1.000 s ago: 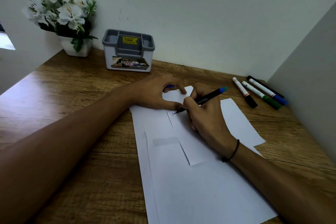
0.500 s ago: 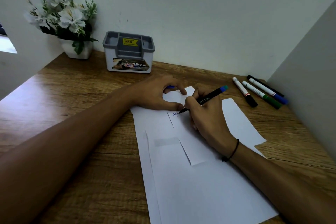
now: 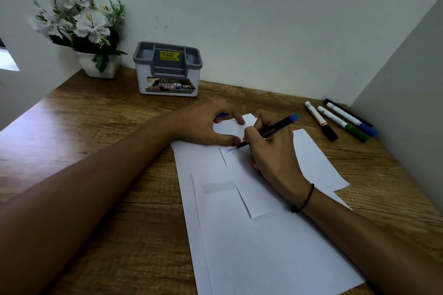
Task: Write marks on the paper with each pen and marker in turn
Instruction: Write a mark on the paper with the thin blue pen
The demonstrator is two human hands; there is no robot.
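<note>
Right hand: fingers closed around a black pen, tip touching the paper beside small blue writing. Left hand: pressed on the paper's far end, fingers curled over a blue cap. Four markers lay on the tabletop, far right. Grey box and flowers stood by the wall.

I see a wooden tabletop carrying white paper sheets, four markers at far right, a grey-lidded box and a flower pot by the wall.
</note>
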